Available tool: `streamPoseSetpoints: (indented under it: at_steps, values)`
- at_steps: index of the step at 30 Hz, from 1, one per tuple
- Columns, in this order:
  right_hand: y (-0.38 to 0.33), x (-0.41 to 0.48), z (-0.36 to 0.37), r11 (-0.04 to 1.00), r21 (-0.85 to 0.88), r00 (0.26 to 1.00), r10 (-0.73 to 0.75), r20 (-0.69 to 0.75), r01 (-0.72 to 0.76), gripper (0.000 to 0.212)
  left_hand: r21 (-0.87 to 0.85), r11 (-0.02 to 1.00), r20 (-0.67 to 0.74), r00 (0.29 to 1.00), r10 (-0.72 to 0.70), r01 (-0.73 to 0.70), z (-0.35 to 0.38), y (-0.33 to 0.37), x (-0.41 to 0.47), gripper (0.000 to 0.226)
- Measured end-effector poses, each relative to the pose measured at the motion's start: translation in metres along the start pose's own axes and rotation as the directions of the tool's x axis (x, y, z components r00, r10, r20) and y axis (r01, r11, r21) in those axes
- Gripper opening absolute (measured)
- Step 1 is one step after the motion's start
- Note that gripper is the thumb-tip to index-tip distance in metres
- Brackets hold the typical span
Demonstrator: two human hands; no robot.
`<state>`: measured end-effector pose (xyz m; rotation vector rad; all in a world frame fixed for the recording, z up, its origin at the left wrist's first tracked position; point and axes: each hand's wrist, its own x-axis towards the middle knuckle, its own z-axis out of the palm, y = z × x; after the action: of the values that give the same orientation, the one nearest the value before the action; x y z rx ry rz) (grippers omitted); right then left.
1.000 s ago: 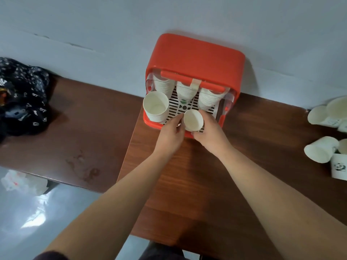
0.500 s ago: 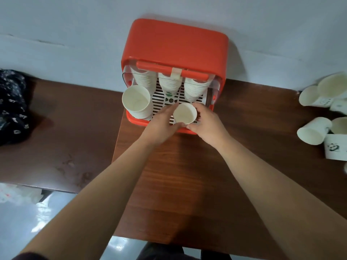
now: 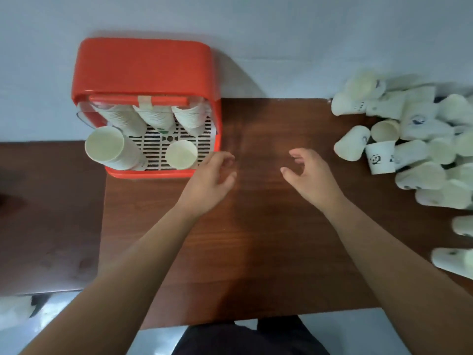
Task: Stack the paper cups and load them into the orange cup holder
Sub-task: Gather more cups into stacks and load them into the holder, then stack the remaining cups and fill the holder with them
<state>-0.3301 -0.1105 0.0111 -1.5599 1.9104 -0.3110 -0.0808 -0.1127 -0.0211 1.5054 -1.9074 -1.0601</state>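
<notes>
Midway through the job, the left hand (image 3: 210, 175) and right hand (image 3: 309, 172) hover over the wooden table (image 3: 256, 239), fingers loosely curled, holding nothing. Several stacks of paper cups (image 3: 114, 147) already sit in the orange cup holder (image 3: 143, 67) at far left; a large heap of loose cups (image 3: 419, 139) at right awaits stacking and loading.

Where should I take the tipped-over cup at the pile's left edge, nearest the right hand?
Round its side wall, with the right hand coming from the left and above. The tipped-over cup lies on its side at the open edge of the pile; the panda cup and others crowd its right.
</notes>
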Motion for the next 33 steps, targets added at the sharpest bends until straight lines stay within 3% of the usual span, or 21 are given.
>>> streamPoseSetpoints:
  at_steps: [6,10,14,18,22,25,29,31,33]
  values:
    - [0.102,0.013,-0.102,0.994,-0.067,0.982,0.068,-0.178,-0.081,0.047,0.055,0.998,0.152,0.988,-0.021,0.013,0.095,0.089,0.078,0.030]
    - [0.161,0.026,-0.148,0.987,-0.136,0.978,0.061,-0.197,-0.089,0.053,0.099,0.991,0.209,0.972,-0.112,0.092,0.164,0.138,0.124,0.037]
    - [0.203,0.035,-0.149,0.927,-0.375,0.998,-0.016,-0.054,-0.006,0.066,0.060,0.956,0.156,0.943,-0.293,0.287,0.227,0.157,0.169,0.048]
    - [0.218,0.048,-0.130,0.903,-0.428,0.997,-0.005,-0.076,-0.029,0.067,0.125,0.921,0.214,0.896,-0.389,0.370,0.267,0.152,0.198,0.076]
    - [0.225,0.061,-0.111,0.893,-0.444,0.989,0.004,-0.151,-0.071,0.072,0.250,0.905,0.237,0.885,-0.401,0.344,0.280,0.142,0.197,0.057]
    - [0.225,0.066,-0.104,0.892,-0.441,0.987,0.041,-0.152,-0.105,0.072,0.177,0.893,0.184,0.878,-0.442,0.413,0.271,0.135,0.182,0.053]
    - [0.213,0.068,-0.093,0.942,-0.320,0.991,0.068,-0.113,-0.102,0.067,-0.080,0.851,0.064,0.855,-0.515,0.519,0.235,0.124,0.150,0.066]
    - [0.200,0.064,-0.087,0.972,-0.208,0.992,0.091,-0.083,-0.107,0.060,-0.170,0.834,0.030,0.849,-0.528,0.524,0.211,0.116,0.127,0.069]
    - [0.187,0.056,-0.081,0.974,-0.212,0.996,0.065,-0.054,-0.076,0.055,-0.229,0.823,-0.017,0.843,-0.538,0.520,0.184,0.113,0.101,0.073]
